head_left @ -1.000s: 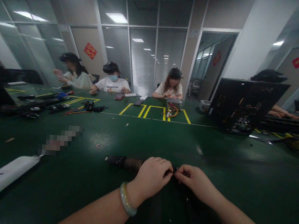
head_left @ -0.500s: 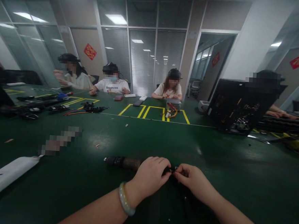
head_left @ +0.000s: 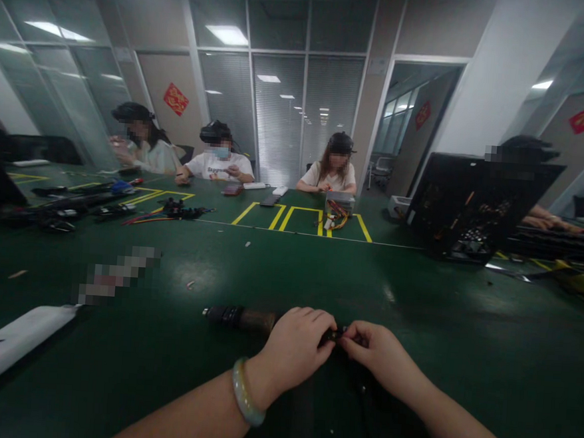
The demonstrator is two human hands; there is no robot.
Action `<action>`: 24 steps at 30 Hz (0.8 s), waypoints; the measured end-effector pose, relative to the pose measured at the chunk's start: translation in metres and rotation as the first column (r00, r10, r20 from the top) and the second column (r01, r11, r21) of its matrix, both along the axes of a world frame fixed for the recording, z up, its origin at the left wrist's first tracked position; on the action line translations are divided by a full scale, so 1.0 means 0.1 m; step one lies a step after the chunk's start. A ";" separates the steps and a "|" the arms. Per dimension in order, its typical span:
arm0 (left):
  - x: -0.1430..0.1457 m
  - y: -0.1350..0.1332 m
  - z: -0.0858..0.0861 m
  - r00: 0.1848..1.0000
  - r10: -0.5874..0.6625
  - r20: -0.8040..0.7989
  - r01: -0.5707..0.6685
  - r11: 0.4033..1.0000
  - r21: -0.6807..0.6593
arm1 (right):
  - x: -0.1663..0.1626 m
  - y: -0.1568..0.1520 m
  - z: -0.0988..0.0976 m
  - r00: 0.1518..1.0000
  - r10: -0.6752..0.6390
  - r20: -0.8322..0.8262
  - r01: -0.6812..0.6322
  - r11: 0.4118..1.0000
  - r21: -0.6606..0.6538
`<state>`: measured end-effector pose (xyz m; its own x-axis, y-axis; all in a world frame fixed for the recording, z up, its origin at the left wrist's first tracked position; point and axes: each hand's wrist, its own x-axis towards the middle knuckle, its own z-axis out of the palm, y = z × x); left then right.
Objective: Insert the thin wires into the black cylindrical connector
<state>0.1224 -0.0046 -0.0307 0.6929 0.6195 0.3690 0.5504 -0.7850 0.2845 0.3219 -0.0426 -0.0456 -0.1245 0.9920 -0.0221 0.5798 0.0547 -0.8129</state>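
Note:
A dark cylindrical tool point(head_left: 257, 321) lies along the green table, with a ribbed black collar and a small metal tip at its left end. My left hand point(head_left: 297, 346) is wrapped over its right part, fingers closed, a bangle on the wrist. Close beside it, my right hand point(head_left: 370, 344) pinches at the tool's right end with thumb and forefinger. What sits between these fingertips is small, dark and mostly hidden. A thin black cord point(head_left: 365, 401) runs down from beneath my right hand towards the near edge.
At left lies a long white bar point(head_left: 16, 346) with a handwritten mark. Dark cables and parts point(head_left: 172, 209) lie beyond it. A black computer case point(head_left: 460, 207) stands at right, near a grey box with coloured wires point(head_left: 340, 202). Several people sit across the green table point(head_left: 268, 271).
My hands stay in almost the same place, with only a slight shift of the fingers at the tool's right end. Across the table, a masked person's hand has risen.

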 end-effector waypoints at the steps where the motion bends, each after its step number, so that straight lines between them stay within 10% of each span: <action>1: 0.00 0.00 0.00 1.000 0.002 0.004 -0.002 1.000 -0.002 | 0.00 0.00 0.00 1.000 -0.002 -0.006 0.002 1.000 0.001; 24: -0.01 -0.01 0.01 0.999 -0.027 0.032 0.028 0.999 -0.019 | 0.02 -0.02 0.02 1.000 0.015 -0.007 -0.016 0.999 -0.040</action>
<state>0.1215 -0.0055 -0.0296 0.6979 0.6075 0.3792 0.5191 -0.7940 0.3165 0.3242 -0.0442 -0.0441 -0.1401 0.9883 -0.0604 0.5734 0.0312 -0.8187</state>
